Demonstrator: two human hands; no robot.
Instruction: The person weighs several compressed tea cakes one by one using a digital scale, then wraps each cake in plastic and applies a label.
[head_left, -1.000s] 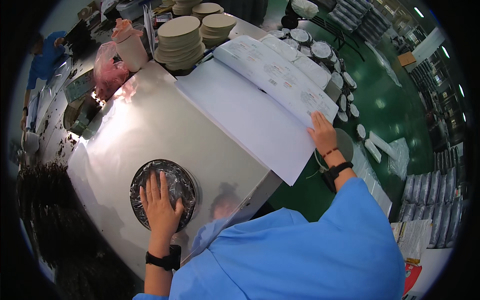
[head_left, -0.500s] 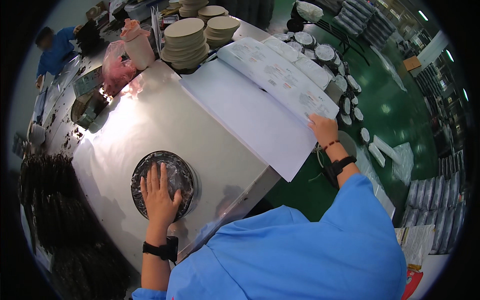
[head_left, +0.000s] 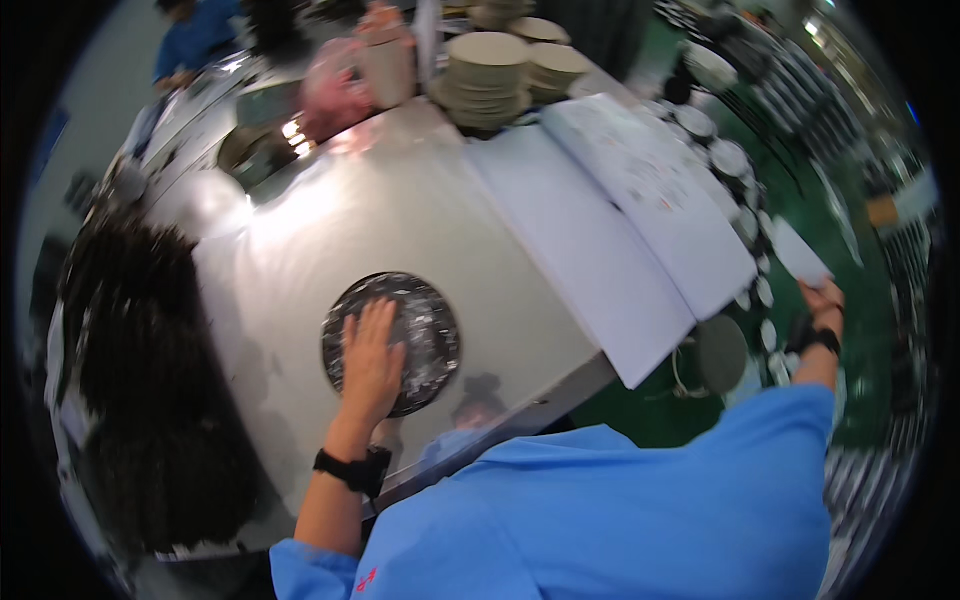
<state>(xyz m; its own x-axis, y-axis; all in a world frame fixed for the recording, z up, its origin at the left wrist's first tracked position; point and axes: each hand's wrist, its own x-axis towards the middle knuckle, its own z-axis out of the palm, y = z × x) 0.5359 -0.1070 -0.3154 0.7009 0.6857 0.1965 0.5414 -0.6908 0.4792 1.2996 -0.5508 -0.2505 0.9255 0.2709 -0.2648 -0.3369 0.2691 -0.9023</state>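
Observation:
My left hand (head_left: 374,362) lies flat, fingers stretched, on a round black mould (head_left: 432,330) whose dark contents are covered with crinkled clear film. The mould rests on the shiny metal table (head_left: 500,330). Far out to the right, beyond the table edge, my right hand (head_left: 824,305) pinches the lower corner of a white sheet (head_left: 797,250), blurred by motion. Between the hands lie large white sheets of paper (head_left: 590,260), overhanging the table's edge, with a faintly printed sheet (head_left: 650,170) along their far right side.
Stacks of round cream discs (head_left: 487,75) stand at the back, beside a pink-white container (head_left: 388,65) and a pink plastic bag (head_left: 335,90). Dark bundles (head_left: 150,340) line the left edge. Round wrapped packs (head_left: 730,157) sit beyond the sheets. Another person (head_left: 195,40) is at the far left.
My right hand has moved from the printed sheet's near corner out to the right, now with a white sheet in it. My left hand stays on the mould. The whole view has shifted.

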